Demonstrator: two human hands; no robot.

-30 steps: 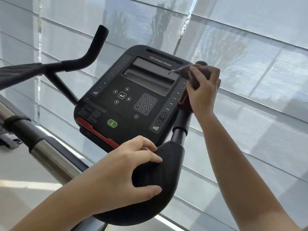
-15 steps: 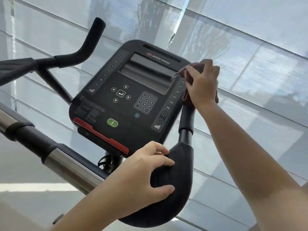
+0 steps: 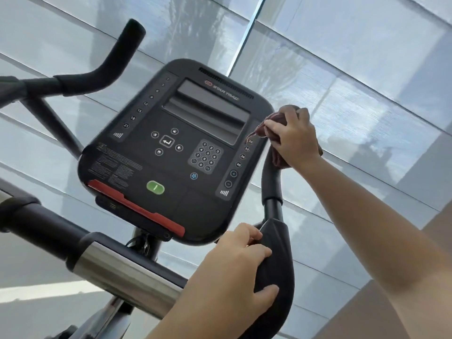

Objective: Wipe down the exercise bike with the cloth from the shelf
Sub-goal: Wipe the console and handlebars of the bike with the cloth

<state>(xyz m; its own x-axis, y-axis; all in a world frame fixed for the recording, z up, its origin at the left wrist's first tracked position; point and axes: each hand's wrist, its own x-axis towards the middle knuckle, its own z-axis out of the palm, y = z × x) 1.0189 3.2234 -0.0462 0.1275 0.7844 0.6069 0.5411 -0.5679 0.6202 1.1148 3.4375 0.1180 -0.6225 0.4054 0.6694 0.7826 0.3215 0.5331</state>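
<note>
Head view, angled upward: takes in the exercise bike (image 3: 146,242) with its black console (image 3: 137,152) tilted at centre, set against pale window blinds (image 3: 367,69); just right of the console's upper right edge, finds the right hand (image 3: 296,140) gripping a dark red cloth (image 3: 260,129), fingers and thumb curled tight and bunching the fabric over the top of the right handlebar post (image 3: 269,184); leaves one loose corner of the cloth trailing onto the console's right margin, touching it beside the numeral 30; hides the post's upper end under cloth and hand; below the console's lower right corner, finds the left hand (image 3: 234,267) on a black pad (image 3: 281,260), fingers bent over the pad's upper edge and thumb pressed against its near face, clasping it; on the console's face, shows a dark screen (image 3: 208,111) high up, a number keypad (image 3: 206,156) right of centre, a green button (image 3: 155,187) low down and a red strip (image 3: 137,209) along the lower left edge; left of the console, shows the left handlebar (image 3: 102,72) bending upward to a rounded tip; below and left of the console, shows a crossbar (image 3: 117,267), part black and part chrome, running up to the left hand.
</note>
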